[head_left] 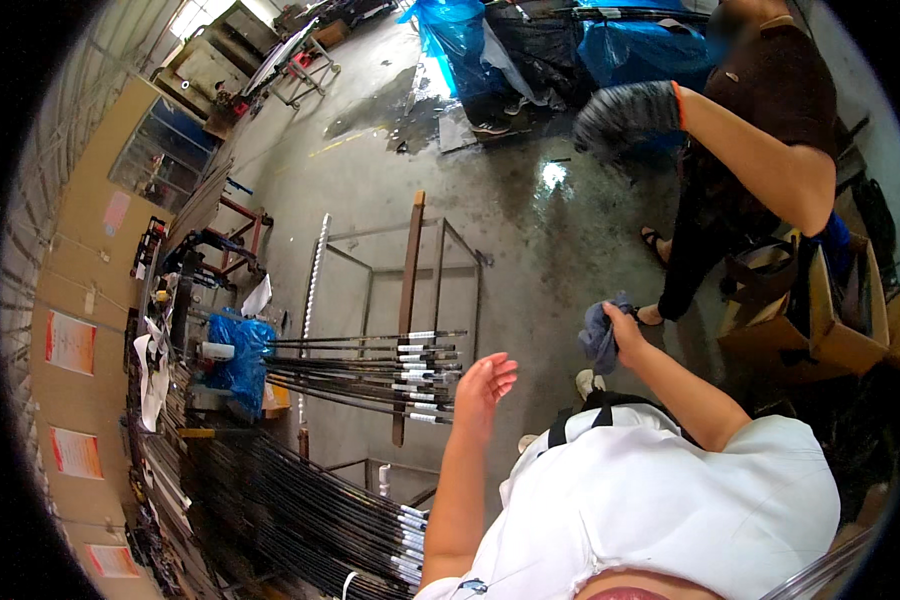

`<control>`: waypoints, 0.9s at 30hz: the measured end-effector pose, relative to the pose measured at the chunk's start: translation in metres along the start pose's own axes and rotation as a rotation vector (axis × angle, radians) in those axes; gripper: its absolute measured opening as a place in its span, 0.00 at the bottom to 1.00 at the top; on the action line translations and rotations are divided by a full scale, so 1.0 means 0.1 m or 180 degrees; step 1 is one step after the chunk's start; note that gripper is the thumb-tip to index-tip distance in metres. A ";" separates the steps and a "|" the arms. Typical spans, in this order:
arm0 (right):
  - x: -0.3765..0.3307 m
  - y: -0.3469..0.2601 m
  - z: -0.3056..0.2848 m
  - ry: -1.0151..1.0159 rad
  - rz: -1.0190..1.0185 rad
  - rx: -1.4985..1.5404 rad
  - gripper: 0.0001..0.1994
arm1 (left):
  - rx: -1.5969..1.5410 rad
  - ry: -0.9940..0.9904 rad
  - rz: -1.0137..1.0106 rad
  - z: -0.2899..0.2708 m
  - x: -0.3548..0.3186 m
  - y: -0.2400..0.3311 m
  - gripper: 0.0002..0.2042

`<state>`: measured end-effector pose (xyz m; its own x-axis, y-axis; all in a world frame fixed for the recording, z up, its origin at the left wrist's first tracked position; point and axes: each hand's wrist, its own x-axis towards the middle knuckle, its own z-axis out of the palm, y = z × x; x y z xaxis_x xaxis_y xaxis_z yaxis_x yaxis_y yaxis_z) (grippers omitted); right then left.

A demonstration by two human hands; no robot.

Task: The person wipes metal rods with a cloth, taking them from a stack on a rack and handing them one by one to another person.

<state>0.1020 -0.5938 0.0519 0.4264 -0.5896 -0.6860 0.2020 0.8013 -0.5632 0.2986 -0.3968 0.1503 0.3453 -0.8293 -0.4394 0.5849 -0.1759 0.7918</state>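
My right hand [625, 338] is closed around a crumpled grey-blue cloth [600, 338], held out in front of me. My left hand [484, 390] is raised with its fingers loosely bent and nothing in them. Just left of it are the labelled ends of several thin black rods [350, 378], lying across a brown bar [410, 270] on a metal frame. From this view I cannot tell whether the left hand touches a rod. The rods' far ends run into blue plastic wrapping [235, 360].
A co-worker's dark-gloved hand [625, 115] reaches in at the upper right. Cardboard boxes [810, 310] stand on the right. More black rods [300, 510] lie at the lower left. Blue plastic-covered stacks [630, 50] are at the back; the concrete floor [530, 230] has wet patches.
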 end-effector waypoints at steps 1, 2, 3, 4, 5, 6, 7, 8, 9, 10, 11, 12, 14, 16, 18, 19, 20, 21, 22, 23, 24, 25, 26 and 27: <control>-0.03 -0.06 -0.04 0.0111 0.0025 0.0070 0.13 | -0.0163 0.0031 0.0011 0.02 0.07 0.01 0.15; -0.03 -0.11 -0.10 0.0234 0.0048 0.0137 0.13 | -0.0116 0.0045 0.0020 0.12 0.14 0.04 0.15; 0.00 -0.12 -0.19 0.0295 0.0040 0.0131 0.13 | -0.0135 -0.0111 -0.0062 0.24 0.23 0.06 0.16; 0.06 -0.10 -0.30 0.0358 0.0030 0.0125 0.13 | -0.0153 -0.0269 -0.0145 0.38 0.33 0.08 0.18; 0.10 -0.06 -0.35 0.0400 0.0046 0.0106 0.12 | -0.0176 -0.0393 -0.0220 0.51 0.41 0.10 0.19; 0.12 -0.03 -0.41 0.0391 0.0000 0.0175 0.13 | -0.0216 -0.0678 -0.0300 0.73 0.48 0.15 0.22; 0.13 0.01 -0.45 0.0375 -0.0045 0.0240 0.14 | -0.0258 -0.0959 -0.0373 0.97 0.55 0.19 0.25; 0.12 0.03 -0.48 0.0348 -0.0085 0.0301 0.14 | -0.0403 -0.1197 -0.0315 1.16 0.65 0.17 0.28; 0.10 0.05 -0.46 0.0272 -0.0082 0.0302 0.14 | -0.0548 -0.1411 -0.0241 1.32 0.75 0.13 0.31; 0.05 0.06 -0.43 0.0195 -0.0076 0.0295 0.14 | -0.0574 -0.1483 -0.0037 1.46 0.87 0.04 0.30; 0.02 0.08 -0.45 0.0136 -0.0070 0.0297 0.14 | -0.0598 -0.1560 0.0151 1.59 1.01 -0.06 0.30; 0.05 0.10 -0.55 0.0199 -0.0092 0.0312 0.14 | -0.0850 -0.1584 0.0157 1.81 1.12 -0.07 0.29; 0.16 0.17 -0.70 0.0278 -0.0114 0.0340 0.14 | -0.1329 -0.1586 0.0204 2.26 1.20 0.08 0.25; 0.07 0.08 -0.70 0.0374 -0.0046 0.0174 0.14 | -0.1803 -0.1227 0.0214 2.48 1.26 0.09 0.21; 0.04 0.06 -0.71 0.0411 0.0063 0.0127 0.14 | -0.2245 -0.1029 0.0385 2.58 1.37 0.07 0.13; 0.07 0.07 -0.73 0.0394 0.0142 0.0147 0.14 | -0.2352 -0.0946 0.0582 2.57 1.41 0.07 0.12; 0.08 0.05 -0.75 0.0408 0.0203 0.0173 0.14 | -0.2468 -0.0882 0.0752 2.60 1.44 0.08 0.12; 0.09 0.05 -0.75 0.0385 0.0232 0.0189 0.13 | -0.2584 -0.0806 0.0938 2.60 1.44 0.09 0.11; 0.10 0.07 -0.73 0.0351 0.0269 0.0192 0.13 | -0.2604 -0.0700 0.1047 2.53 1.42 0.11 0.10; 0.09 0.05 -0.68 0.0307 0.0292 0.0201 0.13 | -0.2621 -0.0732 0.1162 2.45 1.38 0.16 0.09; 0.04 -0.01 -0.55 0.0228 0.0427 0.0175 0.12 | -0.2626 -0.0734 0.1301 2.33 1.33 0.20 0.09; -0.02 -0.08 -0.43 0.0141 0.0573 0.0134 0.12 | -0.2631 -0.0721 0.1454 2.18 1.26 0.25 0.08; -0.09 -0.16 -0.31 0.0046 0.0716 0.0092 0.11 | -0.2447 -0.0427 0.1561 2.07 1.13 0.36 0.09; -0.10 -0.18 -0.23 -0.0134 0.0681 -0.0016 0.09 | -0.2322 -0.0001 0.1777 1.90 1.06 0.43 0.09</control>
<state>0.0735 -0.6047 0.0584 0.4955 -0.4013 -0.7703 0.0986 0.9071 -0.4092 0.2207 -0.5929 0.2187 0.7167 -0.6935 -0.0734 0.6516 0.6283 0.4249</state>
